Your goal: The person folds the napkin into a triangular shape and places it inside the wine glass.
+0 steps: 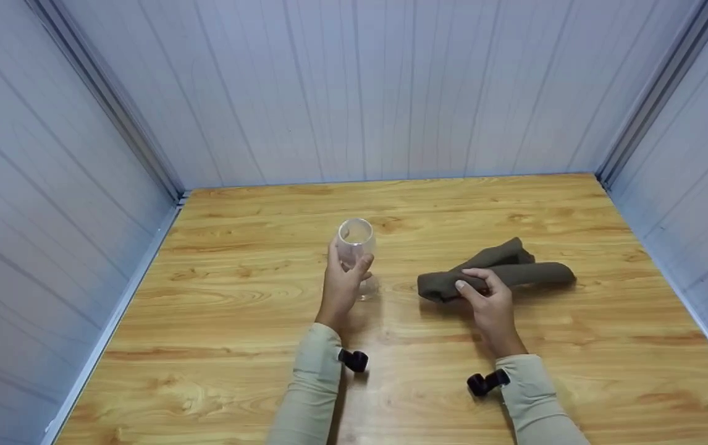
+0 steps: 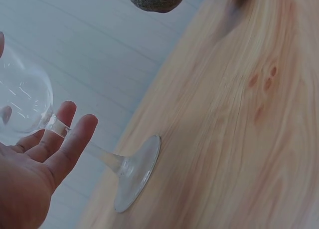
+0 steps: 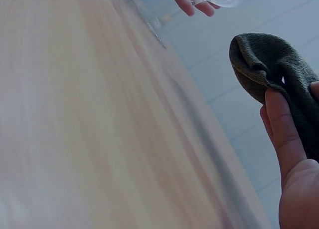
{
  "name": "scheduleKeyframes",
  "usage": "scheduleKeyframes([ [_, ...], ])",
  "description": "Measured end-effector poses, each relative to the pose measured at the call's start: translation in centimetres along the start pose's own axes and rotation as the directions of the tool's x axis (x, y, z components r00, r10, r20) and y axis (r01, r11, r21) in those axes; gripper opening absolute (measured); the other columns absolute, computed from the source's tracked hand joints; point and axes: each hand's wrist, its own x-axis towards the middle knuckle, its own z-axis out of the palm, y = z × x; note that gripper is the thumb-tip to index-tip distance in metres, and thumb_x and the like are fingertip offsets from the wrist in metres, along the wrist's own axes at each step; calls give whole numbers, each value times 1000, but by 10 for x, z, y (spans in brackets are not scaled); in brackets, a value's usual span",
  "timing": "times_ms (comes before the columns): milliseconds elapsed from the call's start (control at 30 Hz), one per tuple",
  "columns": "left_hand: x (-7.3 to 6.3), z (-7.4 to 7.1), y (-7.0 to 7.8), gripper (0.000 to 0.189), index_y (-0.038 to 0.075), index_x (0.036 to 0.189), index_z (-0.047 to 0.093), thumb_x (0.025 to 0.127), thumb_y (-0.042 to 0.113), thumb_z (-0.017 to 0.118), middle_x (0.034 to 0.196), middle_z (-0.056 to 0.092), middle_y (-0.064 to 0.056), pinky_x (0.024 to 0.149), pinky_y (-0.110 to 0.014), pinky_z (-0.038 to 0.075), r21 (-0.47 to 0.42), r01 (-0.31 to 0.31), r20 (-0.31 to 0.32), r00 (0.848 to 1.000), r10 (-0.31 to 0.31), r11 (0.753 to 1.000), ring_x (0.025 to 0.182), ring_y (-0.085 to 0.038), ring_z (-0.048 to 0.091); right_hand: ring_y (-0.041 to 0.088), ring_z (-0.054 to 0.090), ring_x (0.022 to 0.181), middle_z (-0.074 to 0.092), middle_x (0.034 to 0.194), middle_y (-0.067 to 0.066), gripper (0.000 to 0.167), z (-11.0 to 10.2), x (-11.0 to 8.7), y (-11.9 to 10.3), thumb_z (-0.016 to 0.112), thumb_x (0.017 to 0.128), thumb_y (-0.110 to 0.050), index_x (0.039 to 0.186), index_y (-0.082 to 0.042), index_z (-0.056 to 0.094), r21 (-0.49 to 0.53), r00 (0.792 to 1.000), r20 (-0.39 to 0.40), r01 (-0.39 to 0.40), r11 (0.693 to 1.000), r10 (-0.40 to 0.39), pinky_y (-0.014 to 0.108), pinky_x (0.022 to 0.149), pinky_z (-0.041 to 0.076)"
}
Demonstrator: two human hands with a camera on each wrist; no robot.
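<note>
My left hand (image 1: 343, 281) grips a clear stemmed wine glass (image 1: 360, 252) round the lower bowl and the top of the stem. In the left wrist view the glass's foot (image 2: 138, 174) shows close over the wooden table, the bowl (image 2: 25, 94) running off the left edge. To the right, my right hand (image 1: 491, 306) pinches a dark olive-grey cloth (image 1: 533, 273) between thumb and fingers. The cloth is loosely folded, with one fold reaching back and another to the right. A rolled end of the cloth (image 3: 264, 59) points toward the glass in the right wrist view.
The wood-grain table (image 1: 243, 358) meets a pale panelled wall (image 1: 354, 93) at the back. Similar walls stand on the left (image 1: 33, 222) and right (image 1: 694, 185). A small black camera sits on each sleeve, the left camera (image 1: 354, 360) and the right camera (image 1: 487, 383).
</note>
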Motion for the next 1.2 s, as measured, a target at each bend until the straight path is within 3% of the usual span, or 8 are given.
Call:
scheduleKeyframes([
  [267, 0, 7, -1, 88, 16, 157, 27, 88, 33, 79, 140, 43, -24, 82, -42, 58, -15, 2, -15, 1000, -2, 1000, 111, -34, 63, 21, 60, 101, 62, 114, 13, 28, 1, 2, -2, 74, 91, -6, 116, 4, 66, 32, 999, -34, -2, 999, 3, 26, 80, 52],
  [467, -1, 15, -4, 86, 14, 157, 27, 90, 29, 78, 138, 44, -24, 81, -40, 58, -19, -8, -6, 1000, 8, 1000, 109, -33, 64, 24, 59, 102, 61, 115, 15, 27, 0, 2, -3, 73, 91, -4, 115, 6, 66, 83, 999, -38, 1, 997, 2, 27, 81, 53],
  [1033, -9, 35, -7, 87, 16, 157, 28, 89, 36, 78, 136, 48, -21, 80, -48, 57, 29, -14, 23, 1000, 13, 999, 98, -28, 66, 23, 60, 96, 60, 110, 17, 27, -4, 1, -4, 71, 92, -3, 115, 8, 65, 125, 997, -69, -17, 992, 25, 29, 77, 53],
  [1200, -10, 41, -8, 85, 16, 157, 30, 89, 34, 77, 134, 50, -20, 78, -40, 58, 33, -25, 37, 999, 24, 999, 100, -27, 65, 24, 61, 97, 59, 110, 17, 28, -5, 1, -3, 71, 92, -3, 116, 9, 63, 150, 996, -85, -26, 988, 39, 29, 77, 54],
])
